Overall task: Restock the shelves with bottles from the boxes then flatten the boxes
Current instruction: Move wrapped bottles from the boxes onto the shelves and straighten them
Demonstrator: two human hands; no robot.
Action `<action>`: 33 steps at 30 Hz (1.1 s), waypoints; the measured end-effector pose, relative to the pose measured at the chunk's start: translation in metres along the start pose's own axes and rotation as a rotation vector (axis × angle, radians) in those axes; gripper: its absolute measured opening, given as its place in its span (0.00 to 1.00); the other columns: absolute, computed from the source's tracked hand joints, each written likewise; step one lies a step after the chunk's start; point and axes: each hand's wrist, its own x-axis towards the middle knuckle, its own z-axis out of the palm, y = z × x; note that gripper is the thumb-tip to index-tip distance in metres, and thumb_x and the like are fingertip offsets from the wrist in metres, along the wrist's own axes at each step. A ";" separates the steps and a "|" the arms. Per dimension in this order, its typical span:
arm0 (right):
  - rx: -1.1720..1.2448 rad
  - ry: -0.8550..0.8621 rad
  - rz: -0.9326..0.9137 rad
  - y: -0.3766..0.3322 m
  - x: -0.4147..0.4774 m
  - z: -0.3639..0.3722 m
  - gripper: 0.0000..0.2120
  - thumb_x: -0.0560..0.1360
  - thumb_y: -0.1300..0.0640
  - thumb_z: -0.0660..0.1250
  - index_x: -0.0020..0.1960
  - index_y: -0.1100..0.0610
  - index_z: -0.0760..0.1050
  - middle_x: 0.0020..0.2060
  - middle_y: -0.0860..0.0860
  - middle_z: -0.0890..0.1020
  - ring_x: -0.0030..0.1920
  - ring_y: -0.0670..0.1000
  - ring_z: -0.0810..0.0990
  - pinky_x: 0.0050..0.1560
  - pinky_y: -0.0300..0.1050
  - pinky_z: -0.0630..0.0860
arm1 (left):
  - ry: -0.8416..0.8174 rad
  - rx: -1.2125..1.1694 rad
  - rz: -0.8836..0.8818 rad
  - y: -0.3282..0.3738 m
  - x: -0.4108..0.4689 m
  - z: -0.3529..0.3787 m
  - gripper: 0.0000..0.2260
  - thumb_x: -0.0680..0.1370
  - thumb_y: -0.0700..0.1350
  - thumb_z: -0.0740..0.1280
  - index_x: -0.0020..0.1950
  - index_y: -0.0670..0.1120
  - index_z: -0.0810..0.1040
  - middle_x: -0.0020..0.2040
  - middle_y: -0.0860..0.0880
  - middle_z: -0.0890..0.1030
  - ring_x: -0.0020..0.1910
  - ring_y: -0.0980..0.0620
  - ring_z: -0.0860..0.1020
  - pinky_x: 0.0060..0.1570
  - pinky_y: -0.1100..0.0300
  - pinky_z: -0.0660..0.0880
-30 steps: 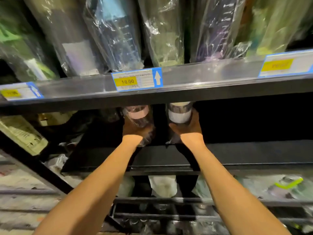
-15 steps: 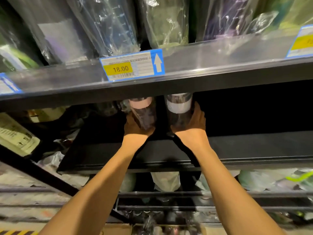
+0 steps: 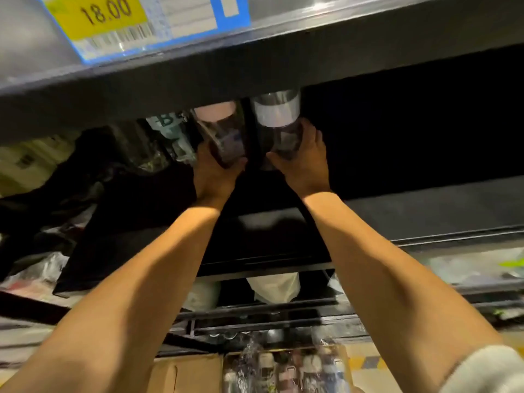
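Note:
Two dark clear bottles stand side by side deep in the black middle shelf. My left hand grips the base of the left bottle, which has a pale pink cap and leans left. My right hand grips the lower part of the right bottle, which has a white band and a silver lid and stands upright. Both bottle tops are partly hidden by the shelf edge above. Below, an open cardboard box holds several wrapped bottles.
The upper shelf edge hangs close overhead with a yellow 18.00 price tag. Wrapped bottles lie to the left on the middle shelf. A white bottle and others sit on the shelf below.
The camera has moved much closer and lower under the upper shelf. Both hands have pushed the two bottles further back into the shelf, still holding them.

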 end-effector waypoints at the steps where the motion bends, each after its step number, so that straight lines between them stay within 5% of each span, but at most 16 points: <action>1: -0.021 0.008 -0.002 0.001 0.005 0.004 0.46 0.68 0.47 0.80 0.79 0.58 0.63 0.72 0.60 0.71 0.71 0.63 0.70 0.70 0.57 0.70 | 0.009 0.027 -0.006 0.000 0.005 0.002 0.36 0.73 0.52 0.78 0.77 0.49 0.67 0.70 0.46 0.79 0.69 0.43 0.77 0.69 0.50 0.74; 9: -0.097 0.049 0.032 -0.001 0.025 0.023 0.47 0.69 0.44 0.79 0.79 0.56 0.61 0.71 0.60 0.71 0.69 0.64 0.72 0.68 0.58 0.70 | 0.016 0.057 -0.057 0.002 0.022 0.004 0.37 0.71 0.53 0.79 0.76 0.50 0.66 0.68 0.48 0.80 0.67 0.47 0.78 0.60 0.64 0.69; 15: -0.231 0.033 0.064 -0.009 0.012 0.010 0.51 0.70 0.37 0.76 0.81 0.58 0.55 0.72 0.60 0.69 0.71 0.64 0.69 0.68 0.62 0.70 | -0.106 0.056 -0.062 0.010 0.002 -0.020 0.40 0.72 0.54 0.78 0.78 0.48 0.64 0.73 0.46 0.76 0.72 0.45 0.75 0.72 0.47 0.71; 21: -0.526 0.081 0.037 -0.036 -0.047 -0.016 0.46 0.75 0.38 0.70 0.81 0.61 0.56 0.73 0.62 0.68 0.70 0.66 0.69 0.66 0.62 0.70 | -0.206 0.348 0.002 0.017 -0.054 -0.081 0.37 0.78 0.52 0.73 0.82 0.42 0.61 0.78 0.41 0.67 0.76 0.38 0.66 0.74 0.47 0.65; 24: -0.740 -0.045 0.024 -0.055 -0.083 -0.031 0.40 0.79 0.36 0.64 0.79 0.62 0.60 0.74 0.64 0.67 0.71 0.66 0.68 0.67 0.61 0.69 | -0.286 0.545 0.004 0.008 -0.087 -0.121 0.33 0.80 0.58 0.69 0.79 0.42 0.65 0.74 0.39 0.71 0.72 0.35 0.69 0.69 0.43 0.71; 27: -0.958 -0.120 -0.062 -0.078 -0.128 -0.040 0.34 0.81 0.34 0.59 0.69 0.63 0.71 0.65 0.64 0.76 0.63 0.66 0.74 0.62 0.61 0.73 | -0.348 0.648 0.071 0.000 -0.116 -0.154 0.30 0.80 0.61 0.68 0.75 0.43 0.70 0.69 0.41 0.76 0.68 0.37 0.72 0.64 0.43 0.74; 33: -0.996 -0.257 -0.113 -0.110 -0.228 -0.029 0.38 0.81 0.33 0.56 0.80 0.60 0.58 0.74 0.58 0.68 0.68 0.62 0.70 0.67 0.58 0.68 | -0.374 0.654 0.257 -0.039 -0.189 -0.205 0.28 0.78 0.55 0.73 0.72 0.41 0.76 0.69 0.42 0.78 0.64 0.37 0.76 0.59 0.42 0.74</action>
